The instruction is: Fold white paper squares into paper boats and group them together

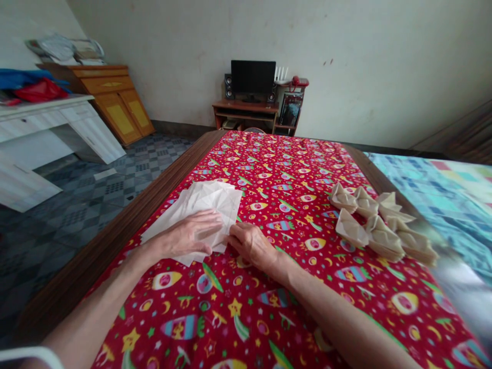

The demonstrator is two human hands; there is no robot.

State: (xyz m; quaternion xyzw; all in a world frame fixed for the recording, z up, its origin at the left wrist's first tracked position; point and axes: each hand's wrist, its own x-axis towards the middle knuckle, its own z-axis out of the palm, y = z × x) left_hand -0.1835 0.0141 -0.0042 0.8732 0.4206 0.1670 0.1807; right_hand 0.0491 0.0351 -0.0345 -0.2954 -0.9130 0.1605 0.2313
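Note:
A fanned stack of thin white paper sheets point(215, 197) lies on the red patterned cloth, with crease lines showing on the top sheets. Flat across the stack rests my left hand point(188, 233), its fingers stretched out and holding nothing. My right hand point(251, 243) has its fingers closed at the right edge of the stack, pinching the corner of a sheet of paper; the fingertips are partly hidden. Off to the right stand several folded paper boats point(349, 228) in beige, grouped in two rows near the cloth's right side.
The red cloth point(292, 287) covers a table with a dark wooden edge point(169, 187). Beyond it, a monitor point(252, 77) stands on a small desk by the wall. A bed with a blue patterned sheet point(418, 200) adjoins on the right; a white desk point(77, 115) stands left.

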